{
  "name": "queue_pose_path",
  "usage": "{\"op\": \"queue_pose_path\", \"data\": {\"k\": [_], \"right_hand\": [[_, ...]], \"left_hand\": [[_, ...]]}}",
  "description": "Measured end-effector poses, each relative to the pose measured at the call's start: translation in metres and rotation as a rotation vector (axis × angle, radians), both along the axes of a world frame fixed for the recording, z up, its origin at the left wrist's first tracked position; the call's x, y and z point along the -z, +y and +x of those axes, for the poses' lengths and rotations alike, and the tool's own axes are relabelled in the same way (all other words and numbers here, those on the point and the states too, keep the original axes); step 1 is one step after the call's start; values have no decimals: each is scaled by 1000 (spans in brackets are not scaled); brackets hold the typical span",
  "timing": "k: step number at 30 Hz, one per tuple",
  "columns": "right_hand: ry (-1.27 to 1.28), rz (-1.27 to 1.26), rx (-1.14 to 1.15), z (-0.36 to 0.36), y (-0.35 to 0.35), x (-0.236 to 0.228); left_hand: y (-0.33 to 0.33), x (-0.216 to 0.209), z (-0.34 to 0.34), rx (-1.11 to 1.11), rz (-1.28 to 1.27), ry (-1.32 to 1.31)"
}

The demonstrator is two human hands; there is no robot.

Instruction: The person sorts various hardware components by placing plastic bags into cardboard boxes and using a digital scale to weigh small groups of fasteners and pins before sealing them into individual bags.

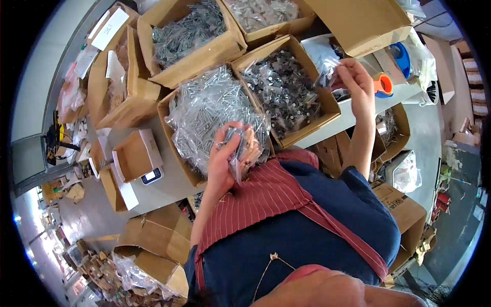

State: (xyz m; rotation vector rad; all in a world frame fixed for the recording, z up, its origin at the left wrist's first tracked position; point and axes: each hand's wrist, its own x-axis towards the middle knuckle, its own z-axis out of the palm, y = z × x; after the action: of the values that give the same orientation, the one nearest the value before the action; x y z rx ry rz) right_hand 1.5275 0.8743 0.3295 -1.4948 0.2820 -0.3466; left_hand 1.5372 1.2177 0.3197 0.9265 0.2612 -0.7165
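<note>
You're wearing a dark blue short-sleeved shirt [317, 225], its sleeve ending above the elbow so both forearms are bare down to the wrists. Over it sits a dark red apron [255, 199] with fine pale pinstripes — the bib covers your chest, and one broad strap of the same striped cloth runs slantwise across the blue fabric toward your side. A thin light cord [268, 268] hangs down your front, with a small pale clasp where its strands meet. Your left hand [225, 158] and right hand [355, 77] are bare — no gloves, rings or watch show.
</note>
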Motion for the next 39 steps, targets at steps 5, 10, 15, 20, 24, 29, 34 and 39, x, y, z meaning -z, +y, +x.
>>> {"op": "queue_pose_path", "data": {"k": [5,10,15,20,24,29,34,39], "right_hand": [[63,137,-278,11,59,-13],[118,215,-745,9,121,-9],[135,121,-524,56,108,15],[125,-1154,-496,89,73,119],[107,-1469,-664,79,84,118],[375,-687,-589,80,52,87],[311,-12,-555,60,50,56],[169,153,-461,45,82,13]], "left_hand": [[-4,-7,-1,59,14,-4],[5,6,-8,206,232,-301],[5,4,-11,81,208,-111],[9,2,-8,-49,70,-101],[15,-2,-8,-136,60,-47],[20,-8,-11,-172,63,-10],[22,-14,-3,-4,-101,11],[23,2,-6,34,-209,-4]]}}
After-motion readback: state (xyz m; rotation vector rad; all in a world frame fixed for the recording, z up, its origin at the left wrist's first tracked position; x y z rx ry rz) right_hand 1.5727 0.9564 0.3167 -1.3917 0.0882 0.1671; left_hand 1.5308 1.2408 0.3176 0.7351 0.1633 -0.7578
